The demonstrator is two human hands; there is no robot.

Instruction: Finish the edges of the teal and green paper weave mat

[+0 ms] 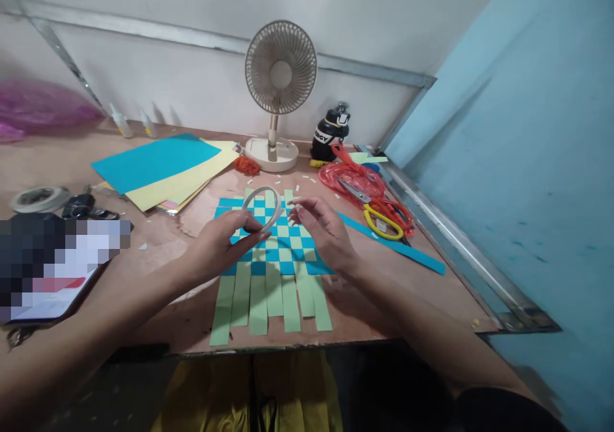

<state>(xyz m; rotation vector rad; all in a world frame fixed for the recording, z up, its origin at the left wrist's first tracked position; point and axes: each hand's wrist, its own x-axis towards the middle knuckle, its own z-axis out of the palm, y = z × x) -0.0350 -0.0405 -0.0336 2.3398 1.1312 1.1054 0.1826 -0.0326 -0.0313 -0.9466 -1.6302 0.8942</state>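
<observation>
My left hand is closed on a roll of white tape, holding it upright by its lower rim between thumb and fingers. Just right of the roll, my right hand has its thumb and fingers curled together in a pinch. Anything between those fingertips is too small to make out. Beneath both hands lies a woven paper mat of blue and pale green strips. Its green strip ends hang loose toward the table's front edge, and the hands partly cover the weave.
A loose blue strip lies at right, near yellow-handled scissors and a red plastic bag. Behind stand a fan and a black bottle. Coloured sheets, another tape roll and keys lie left.
</observation>
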